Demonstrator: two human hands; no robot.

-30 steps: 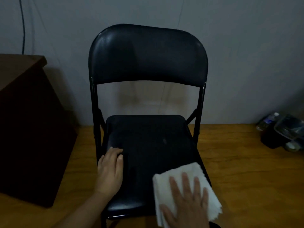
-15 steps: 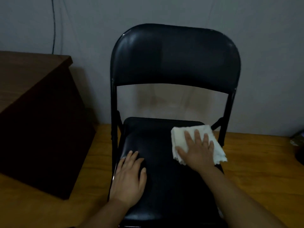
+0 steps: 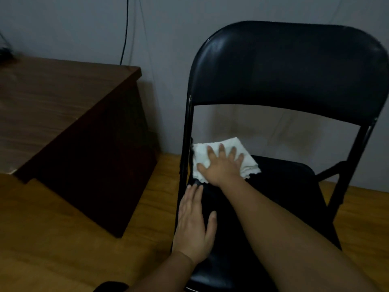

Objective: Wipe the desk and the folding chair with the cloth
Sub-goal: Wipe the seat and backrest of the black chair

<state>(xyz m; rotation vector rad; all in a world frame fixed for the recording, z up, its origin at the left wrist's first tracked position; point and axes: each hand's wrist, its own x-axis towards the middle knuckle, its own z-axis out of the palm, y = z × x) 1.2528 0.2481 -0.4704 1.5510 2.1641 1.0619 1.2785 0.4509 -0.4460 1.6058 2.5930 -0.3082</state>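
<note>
Fingers [image 3: 221, 151] of right hand [image 3: 222, 168] splayed flat atop cloth [image 3: 246, 163], chair [image 3: 273, 186] seat's back-left corner.

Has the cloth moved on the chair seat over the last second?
Yes. The cloth, pressed flat under the right hand, went from the seat's front right corner to its back left corner, beside the chair frame's left upright.
</note>
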